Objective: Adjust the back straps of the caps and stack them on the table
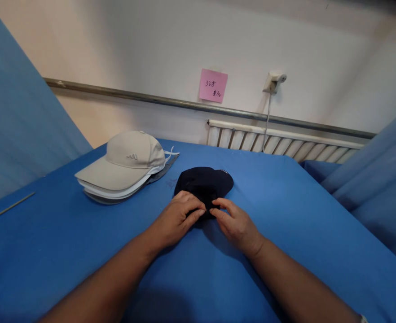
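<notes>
A dark navy cap (204, 183) lies on the blue-covered table (285, 211), just past my hands. My left hand (178, 218) rests on the cap's near edge, fingers curled and pinching the fabric. My right hand (234, 223) meets it from the right, fingertips pressed on the same near edge. The two hands almost touch at the cap's near rim. The part of the cap under my fingers is hidden.
A stack of light caps, a beige one (127, 163) on top, sits to the left. Blue curtains hang at the left (19, 112) and right (383, 184). Behind the table are a white radiator (285, 143), a wall rail, a pink note (213, 85) and a wall socket (272, 82).
</notes>
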`<state>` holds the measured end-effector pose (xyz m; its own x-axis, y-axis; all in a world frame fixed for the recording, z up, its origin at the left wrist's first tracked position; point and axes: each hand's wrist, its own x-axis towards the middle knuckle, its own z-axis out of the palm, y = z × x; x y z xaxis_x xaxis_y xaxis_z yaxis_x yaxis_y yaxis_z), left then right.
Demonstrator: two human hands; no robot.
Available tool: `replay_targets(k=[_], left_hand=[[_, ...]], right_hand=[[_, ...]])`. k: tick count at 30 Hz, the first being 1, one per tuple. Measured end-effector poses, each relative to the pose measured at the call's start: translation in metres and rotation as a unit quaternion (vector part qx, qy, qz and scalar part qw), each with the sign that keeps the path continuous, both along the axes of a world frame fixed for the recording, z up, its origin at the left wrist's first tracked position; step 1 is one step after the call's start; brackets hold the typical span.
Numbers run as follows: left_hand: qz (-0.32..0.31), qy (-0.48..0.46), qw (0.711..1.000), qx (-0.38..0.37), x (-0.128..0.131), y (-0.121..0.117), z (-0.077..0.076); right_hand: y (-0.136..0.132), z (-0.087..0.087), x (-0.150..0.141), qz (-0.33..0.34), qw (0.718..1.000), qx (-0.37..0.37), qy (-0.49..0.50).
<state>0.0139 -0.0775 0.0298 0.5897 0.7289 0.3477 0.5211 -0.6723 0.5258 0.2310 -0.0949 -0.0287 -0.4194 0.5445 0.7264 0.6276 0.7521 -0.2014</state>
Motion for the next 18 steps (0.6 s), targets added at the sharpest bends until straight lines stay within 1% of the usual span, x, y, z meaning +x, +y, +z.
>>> replay_targets(k=[4,7,14,18], left_hand=[[0.013,0.014,1.000,0.017,0.0016,-0.0012,-0.0017],[0.018,0.011,1.000,0.015,0.0013,-0.0019,-0.0017],[0.039,-0.024,0.998,-0.030,-0.0007,-0.0009,-0.0003],[0.035,-0.050,0.997,-0.042,-0.0002,0.0006,-0.0010]], right_hand=[[0.0011,-0.0002,-0.0008,0.003,1.000,0.017,0.007],[0.0011,-0.0003,-0.0009,0.003,1.000,0.029,0.007],[0.0000,0.0014,-0.0005,0.011,1.000,0.022,0.014],[0.0008,0.0032,-0.0013,0.010,0.999,0.041,0.022]])
